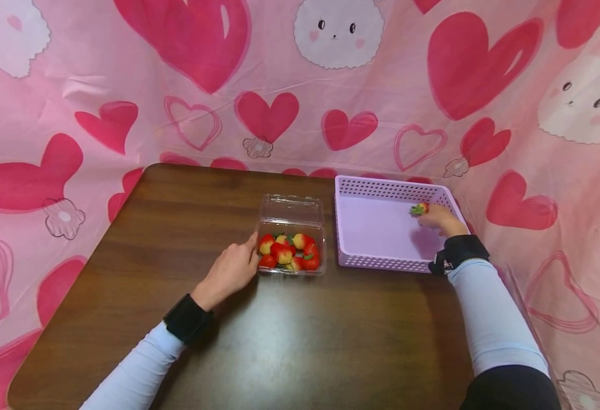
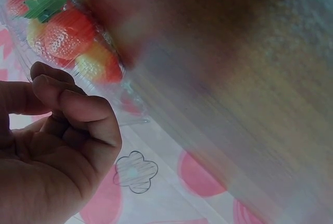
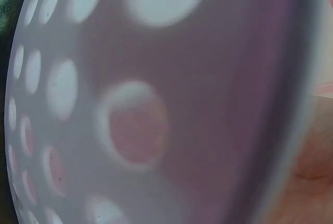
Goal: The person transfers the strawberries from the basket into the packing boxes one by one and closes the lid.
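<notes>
My left hand point(image 1: 231, 266) is at the left side of a clear plastic clamshell box point(image 1: 292, 213), its fingers curled at the box's edge. The box's lid stands open at the back, and several red and yellowish strawberries point(image 1: 281, 252) lie inside. In the left wrist view, the curled fingers point(image 2: 86, 107) are right beside the box wall, with strawberries point(image 2: 70, 34) showing through the plastic. Over the right side of a lilac basket point(image 1: 371, 228), my right hand point(image 1: 442, 219) pinches a strawberry point(image 1: 423, 207) with green leaves. The basket's wall point(image 3: 208, 104) hides most of that hand in the right wrist view.
Box and basket stand side by side on a brown wooden table point(image 1: 289, 336), with a narrow gap between them. The basket has raised, perforated walls. A pink cloth point(image 1: 197, 74) with hearts and animal faces hangs behind the table and along its sides.
</notes>
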`<state>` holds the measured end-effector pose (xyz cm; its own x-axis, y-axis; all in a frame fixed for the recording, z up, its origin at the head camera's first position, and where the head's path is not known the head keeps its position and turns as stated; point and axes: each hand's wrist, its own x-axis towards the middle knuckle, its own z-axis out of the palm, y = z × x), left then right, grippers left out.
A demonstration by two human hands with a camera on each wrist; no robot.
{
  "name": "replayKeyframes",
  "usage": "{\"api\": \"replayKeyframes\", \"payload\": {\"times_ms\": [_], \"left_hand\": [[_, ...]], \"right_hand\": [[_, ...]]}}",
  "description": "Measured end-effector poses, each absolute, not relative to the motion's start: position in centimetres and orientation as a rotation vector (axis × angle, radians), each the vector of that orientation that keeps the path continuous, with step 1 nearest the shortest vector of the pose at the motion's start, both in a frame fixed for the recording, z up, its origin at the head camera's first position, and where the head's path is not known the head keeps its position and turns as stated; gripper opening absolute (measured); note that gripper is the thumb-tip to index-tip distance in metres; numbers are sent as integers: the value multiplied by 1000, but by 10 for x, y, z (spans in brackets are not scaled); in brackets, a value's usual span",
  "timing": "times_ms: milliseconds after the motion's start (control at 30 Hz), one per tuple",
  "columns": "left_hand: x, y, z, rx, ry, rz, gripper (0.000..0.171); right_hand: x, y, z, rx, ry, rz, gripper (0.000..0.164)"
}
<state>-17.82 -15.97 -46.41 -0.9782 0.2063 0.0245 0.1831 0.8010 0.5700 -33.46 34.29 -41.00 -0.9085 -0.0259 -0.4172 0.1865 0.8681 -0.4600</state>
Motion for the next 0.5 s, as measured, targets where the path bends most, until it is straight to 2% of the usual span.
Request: {"api": "replayKeyframes", "payload": {"times_ms": [333,500], "left_hand": [[-178,-160,-463,327,2937,940,57],[-177,-160,-463,324,2932,950,58]], "right_hand": [[-338,345,-408,156,2649,-593,33],[-333,342,-402,216,2600,-612,38]]}}
